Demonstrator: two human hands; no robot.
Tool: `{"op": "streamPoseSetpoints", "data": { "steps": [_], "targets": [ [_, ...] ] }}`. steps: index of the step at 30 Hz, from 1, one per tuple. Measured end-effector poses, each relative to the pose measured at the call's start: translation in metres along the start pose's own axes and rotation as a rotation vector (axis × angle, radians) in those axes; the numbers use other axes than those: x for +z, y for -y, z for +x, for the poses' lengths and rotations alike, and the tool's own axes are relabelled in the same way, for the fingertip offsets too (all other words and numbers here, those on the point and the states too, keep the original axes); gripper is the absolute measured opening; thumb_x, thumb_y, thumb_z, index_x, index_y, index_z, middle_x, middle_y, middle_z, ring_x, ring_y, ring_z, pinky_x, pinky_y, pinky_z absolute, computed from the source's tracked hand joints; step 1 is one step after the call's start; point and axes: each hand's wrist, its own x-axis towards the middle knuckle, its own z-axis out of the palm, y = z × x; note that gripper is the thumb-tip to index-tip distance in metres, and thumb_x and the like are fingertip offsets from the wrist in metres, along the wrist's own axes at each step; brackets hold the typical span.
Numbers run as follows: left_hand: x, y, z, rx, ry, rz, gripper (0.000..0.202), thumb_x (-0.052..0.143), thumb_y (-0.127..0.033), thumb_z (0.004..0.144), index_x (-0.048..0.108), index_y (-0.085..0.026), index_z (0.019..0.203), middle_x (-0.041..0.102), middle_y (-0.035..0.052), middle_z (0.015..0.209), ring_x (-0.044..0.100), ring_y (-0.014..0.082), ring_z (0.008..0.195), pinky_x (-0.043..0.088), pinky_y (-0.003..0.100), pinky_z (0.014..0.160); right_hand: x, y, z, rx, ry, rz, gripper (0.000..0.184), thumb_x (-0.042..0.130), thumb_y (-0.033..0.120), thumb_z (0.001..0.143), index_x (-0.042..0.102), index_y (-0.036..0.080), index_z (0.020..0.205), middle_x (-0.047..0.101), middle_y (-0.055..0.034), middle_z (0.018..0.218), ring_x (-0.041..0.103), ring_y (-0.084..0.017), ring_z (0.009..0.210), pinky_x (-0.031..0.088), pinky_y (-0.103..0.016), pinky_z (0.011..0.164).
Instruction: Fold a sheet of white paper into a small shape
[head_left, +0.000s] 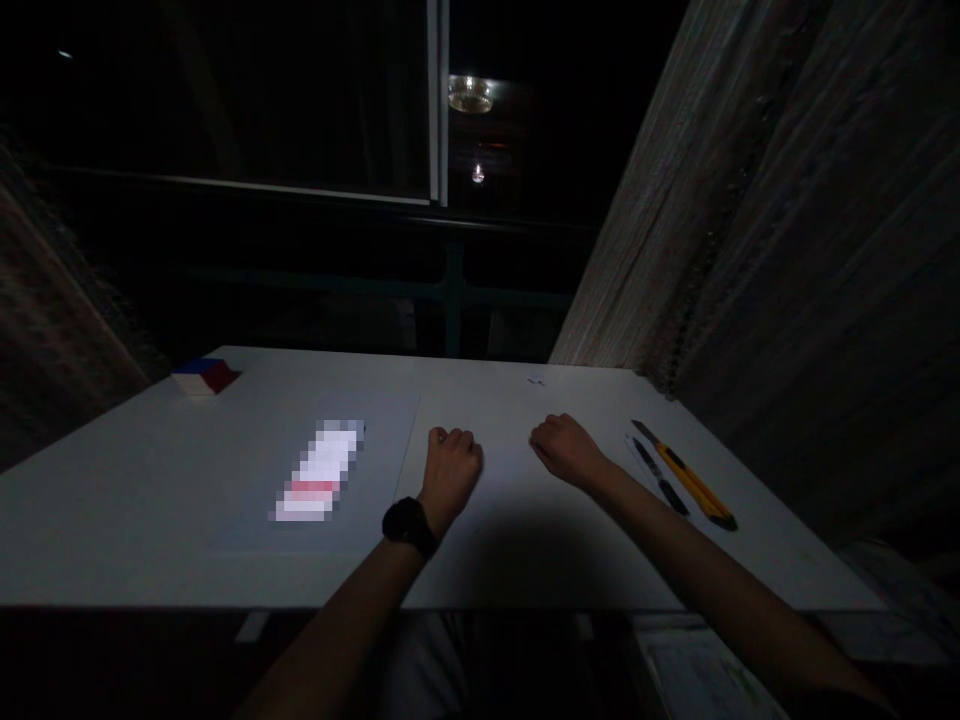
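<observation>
My left hand point(450, 468) rests on a white table point(150, 480) as a loose fist, fingers curled under, with a black watch point(409, 525) on its wrist. My right hand point(566, 447) lies a little to the right, also curled into a fist on the table. Nothing shows inside either fist. A large white sheet point(510, 520) lies flat beneath both hands. Just right of my right forearm lie a yellow utility knife point(690, 482) and a dark pen point(660, 478), side by side.
A blurred white and red item point(319, 470) lies left of my left hand. A red and blue block point(204, 375) sits at the far left corner. A wooden wall point(787, 250) rises on the right; a dark window point(439, 110) stands behind the table.
</observation>
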Motion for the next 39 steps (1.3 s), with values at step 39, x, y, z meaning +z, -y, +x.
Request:
{"op": "streamPoseSetpoints", "data": {
  "steps": [39],
  "targets": [
    [0.000,-0.001,-0.001,-0.044,0.026,-0.072,0.015,0.048,-0.012,0.082,0.062,-0.015,0.077,0.059,0.0095,0.084,0.049,0.0231,0.086,0.026,0.042,0.077,-0.013,0.092,-0.002,-0.409,-0.121,0.135,0.023,0.043,0.011,0.084,0.059,0.016,0.068,0.056,-0.0060,0.061,0.041,-0.017,0.064,0.022,-0.031,0.058]
  ]
}}
